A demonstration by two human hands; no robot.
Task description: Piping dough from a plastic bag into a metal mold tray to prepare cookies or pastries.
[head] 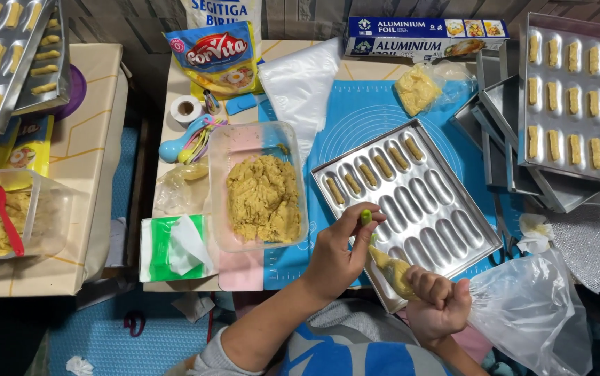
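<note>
Two hands work at the near edge of the counter (195, 90). Your right hand (441, 301) is clenched around the twisted neck of a piping bag (411, 278) filled with yellow dough; the slack clear plastic of the bag (530, 313) billows out to the right of your fist. Your left hand (338, 254) pinches a small green tip (366, 216) between thumb and fingers, just above the bag's narrow end, which points up and left toward the tray (411, 202).

That tray lies tilted on a blue mat (376, 111), its near corner touching the bag. It has two rows of long wells: six wells in the far row hold piped dough strips (373, 170), the rest show bare metal.

Left of the tray, touching the mat's edge, stands a clear tub (258, 184) with a mound of dough (264, 198) filling its lower half. A green-and-white packet (175, 247) lies left of the tub. Beyond the tub sit coloured measuring spoons (192, 139), a tape roll (186, 108) and a yellow-and-blue pouch (216, 59). A spare empty piping bag (303, 83) lies on the mat's far left corner; a small bag of dough (418, 87) sits near a foil box (425, 35).

At far right, a filled tray (578, 97) rests on stacked empty ones. At far left, a second tub (8, 216) holds dough and a red spatula (4, 219).
</note>
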